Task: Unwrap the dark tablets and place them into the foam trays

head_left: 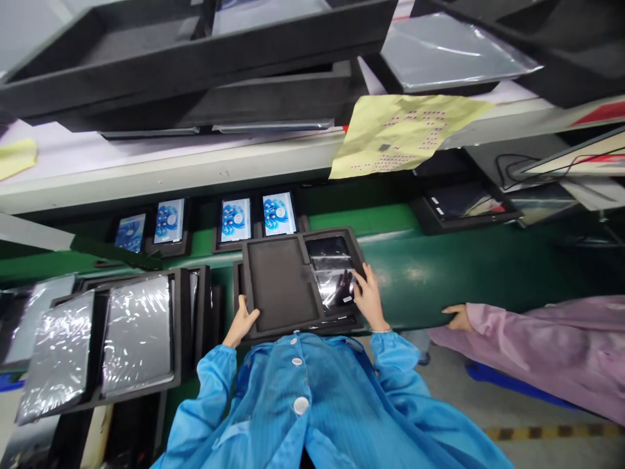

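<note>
In front of my body lies a black foam tray (pixel 283 280) with two compartments, resting on at least one more tray. Its left compartment holds nothing; a dark-screened tablet (pixel 332 273) sits in the right one. My left hand (pixel 241 322) grips the tray's left edge near the front corner, thumb on top. My right hand (pixel 370 299) holds the right edge, with its fingers reaching over the rim beside the tablet. The undersides of both grips are hidden.
Lit tablets (pixel 235 220) stand in trays behind. Stacked trays with wrapped tablets (pixel 138 332) are at left. A shelf (pixel 195 166) with a yellow paper (pixel 405 133) overhangs the green belt (pixel 439 273). At right is another person's hand (pixel 458 318) with a pink sleeve.
</note>
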{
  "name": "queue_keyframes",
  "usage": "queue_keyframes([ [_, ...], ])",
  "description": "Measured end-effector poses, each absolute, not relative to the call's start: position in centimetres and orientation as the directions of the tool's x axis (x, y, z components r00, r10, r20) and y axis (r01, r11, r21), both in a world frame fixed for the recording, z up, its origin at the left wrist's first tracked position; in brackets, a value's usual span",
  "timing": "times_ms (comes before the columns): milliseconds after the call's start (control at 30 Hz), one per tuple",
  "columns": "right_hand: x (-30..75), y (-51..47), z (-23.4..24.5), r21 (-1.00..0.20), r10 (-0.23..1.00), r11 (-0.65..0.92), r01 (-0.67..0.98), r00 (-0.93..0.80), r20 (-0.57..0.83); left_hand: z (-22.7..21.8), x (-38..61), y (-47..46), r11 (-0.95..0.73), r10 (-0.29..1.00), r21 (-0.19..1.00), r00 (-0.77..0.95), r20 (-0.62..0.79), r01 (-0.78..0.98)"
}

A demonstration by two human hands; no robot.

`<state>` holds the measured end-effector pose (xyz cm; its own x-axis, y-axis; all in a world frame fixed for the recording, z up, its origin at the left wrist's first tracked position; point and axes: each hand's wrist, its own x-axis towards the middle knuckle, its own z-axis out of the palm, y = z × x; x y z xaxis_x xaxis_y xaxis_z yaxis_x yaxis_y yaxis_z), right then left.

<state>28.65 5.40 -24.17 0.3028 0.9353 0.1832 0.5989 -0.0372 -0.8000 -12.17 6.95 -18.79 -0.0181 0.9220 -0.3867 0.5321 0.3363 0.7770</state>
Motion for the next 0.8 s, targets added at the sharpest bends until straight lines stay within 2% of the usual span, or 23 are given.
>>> queue_keyframes([
  [133, 28.2, 3.4, -25.5, -0.744, 0.913, -0.089, 0.662, 0.352, 0.204, -18.0, -7.4, 7.4, 0.298, 0.899, 0.828, 0.152, -0.411, 0.475],
  [267, 28.1, 2.0, -25.9, -0.725, 0.889, -0.12, 0.679, 0.399, 0.226, -19.0, 1.0, 7.6, 0.237, 0.868, 0.87, 0.308, -0.39, 0.433],
  [467, 28.0, 1.7, -25.1, -0.716, 0.889, -0.121, 0.687, 0.396, 0.23, -20.8, 9.7, 9.1, 0.061, 0.793, 0.873, 0.508, -0.336, 0.483],
  [533, 27.8, 1.7, -25.1, -0.715, 0.892, -0.123, 0.688, 0.393, 0.225, -20.9, 9.4, 11.3, -0.006, 0.821, 0.844, 0.484, -0.302, 0.536],
  [633, 27.3, 1.5, -25.3, -0.716, 0.897, -0.125, 0.687, 0.386, 0.214, -20.3, 5.9, 16.3, -0.073, 0.91, 0.755, 0.353, -0.217, 0.651],
  [800, 26.3, 1.4, -25.7, -0.718, 0.918, -0.102, 0.689, 0.343, 0.198, -19.5, -2.5, 24.9, -0.04, 0.982, 0.502, 0.127, -0.14, 0.864],
])
